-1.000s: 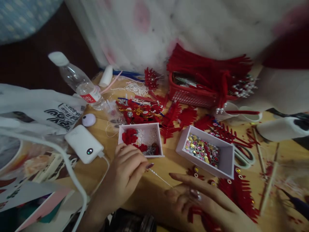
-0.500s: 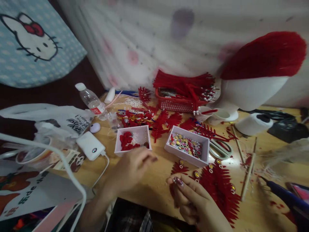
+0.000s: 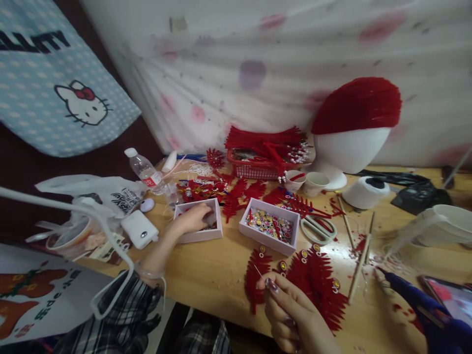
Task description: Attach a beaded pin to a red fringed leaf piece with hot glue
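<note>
The left hand (image 3: 193, 220) was stretched forward over the worktop (image 3: 206, 275), arm in a plaid sleeve, and its curled fingers were dipped into the left white box (image 3: 197, 227); what they grasped could not be told. Just right of it, a second white box (image 3: 271, 232) of coloured gems was set. The right hand (image 3: 291, 314) was raised near the worktop's front edge, its fingers pinched on a thin wire (image 3: 258, 273) above red feathered pieces (image 3: 317, 285).

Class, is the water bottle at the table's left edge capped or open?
Capped: the water bottle stands upright with its white cap on.
</note>
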Tool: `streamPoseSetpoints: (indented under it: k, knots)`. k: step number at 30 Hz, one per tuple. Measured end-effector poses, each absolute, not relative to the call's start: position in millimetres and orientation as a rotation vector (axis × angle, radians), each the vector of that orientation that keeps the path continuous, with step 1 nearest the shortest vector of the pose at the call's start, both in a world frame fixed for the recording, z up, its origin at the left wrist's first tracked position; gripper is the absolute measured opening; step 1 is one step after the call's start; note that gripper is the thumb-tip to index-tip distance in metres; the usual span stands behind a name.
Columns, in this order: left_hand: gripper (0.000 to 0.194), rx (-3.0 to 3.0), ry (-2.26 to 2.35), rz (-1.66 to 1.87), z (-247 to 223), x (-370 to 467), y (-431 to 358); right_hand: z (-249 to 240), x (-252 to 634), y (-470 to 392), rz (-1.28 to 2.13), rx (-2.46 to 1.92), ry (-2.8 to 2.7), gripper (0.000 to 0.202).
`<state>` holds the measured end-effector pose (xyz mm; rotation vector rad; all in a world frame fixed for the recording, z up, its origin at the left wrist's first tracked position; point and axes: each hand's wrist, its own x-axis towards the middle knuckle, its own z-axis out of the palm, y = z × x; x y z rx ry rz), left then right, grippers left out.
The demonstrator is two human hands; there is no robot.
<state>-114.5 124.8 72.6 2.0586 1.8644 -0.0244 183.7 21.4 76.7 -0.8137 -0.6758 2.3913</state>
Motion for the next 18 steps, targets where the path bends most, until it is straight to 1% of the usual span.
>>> streamPoseSetpoints:
  k: [5,9,13,18]
  knots:
    - [0.033,1.92,1.897,-0.111,69,-114,126,68,186,26,2.363,-0.775,-0.628,0.038]
    - [0.033,1.814,1.891,-0.069,64,-113,129,63,182,28,2.406,-0.733,-0.537,0.041]
    - [0.033,1.675,1.868,0.066,63,-117,130,62,182,27,2.397,-0.718,-0.441,0.038]
    - [0.03,1.372,1.832,0.371,65,-126,129,58,184,26,2.371,-0.682,-0.401,0.031]
